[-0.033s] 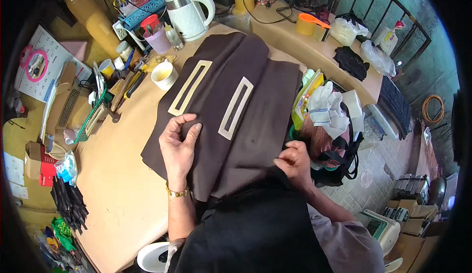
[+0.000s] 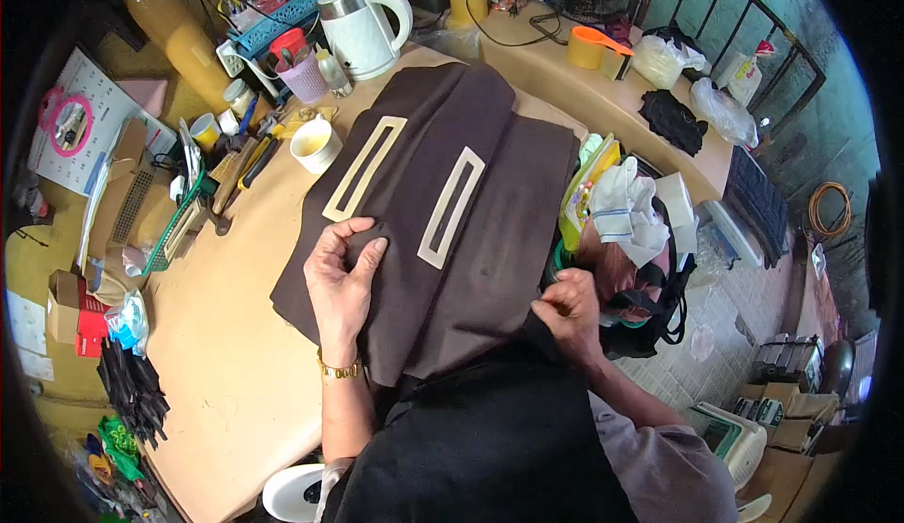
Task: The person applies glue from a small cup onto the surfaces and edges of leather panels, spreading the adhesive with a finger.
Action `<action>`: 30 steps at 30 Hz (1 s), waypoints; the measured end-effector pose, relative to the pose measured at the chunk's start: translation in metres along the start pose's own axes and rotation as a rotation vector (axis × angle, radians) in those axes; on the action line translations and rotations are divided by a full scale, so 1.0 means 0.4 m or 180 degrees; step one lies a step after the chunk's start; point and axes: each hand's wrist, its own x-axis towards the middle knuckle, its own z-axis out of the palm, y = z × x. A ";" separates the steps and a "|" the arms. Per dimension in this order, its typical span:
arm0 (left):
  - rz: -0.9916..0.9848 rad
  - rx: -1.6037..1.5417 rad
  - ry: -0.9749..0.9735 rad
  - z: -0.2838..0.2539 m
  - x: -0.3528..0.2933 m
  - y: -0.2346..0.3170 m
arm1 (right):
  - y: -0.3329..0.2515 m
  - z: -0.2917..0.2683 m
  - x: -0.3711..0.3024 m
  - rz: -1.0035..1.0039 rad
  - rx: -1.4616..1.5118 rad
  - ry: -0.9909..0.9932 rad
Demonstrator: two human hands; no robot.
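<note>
Dark brown fabric [image 2: 513,231] lies in overlapping layers on the table in front of me. Two pale, long rectangular frame-shaped pieces rest on it: the left piece [image 2: 336,210] and the right piece [image 2: 428,257], both slanted, with fabric showing through their slots. My left hand [image 2: 341,283] is on the fabric below the left piece, thumb and index finger closed on a small ridge of cloth. My right hand [image 2: 570,314] is at the fabric's lower right edge, fingers curled and thumb pressed to them. What it pinches is too small to make out.
A white cup [image 2: 315,151] and a white kettle [image 2: 363,29] stand beyond the fabric. Hand tools [image 2: 250,160] lie at the left. A heap of cloths and bags [image 2: 626,212] is close to my right hand. Black strips [image 2: 132,391] hang at the left table edge.
My right hand has shifted slightly to the right, and the fabric near it has rippled a little. My left hand stays in place.
</note>
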 end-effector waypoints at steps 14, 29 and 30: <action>-0.0745 -0.0674 -0.1530 0.137 -0.063 -0.018 | -0.120 0.154 0.139 0.0810 0.2508 -0.0368; 0.0251 0.0299 -0.0272 0.007 -0.005 0.025 | -0.046 0.056 0.079 0.0851 0.1838 -0.0310; 0.0137 0.0242 -0.0265 -0.009 -0.003 0.023 | -0.043 0.035 0.066 0.0932 0.1474 -0.0351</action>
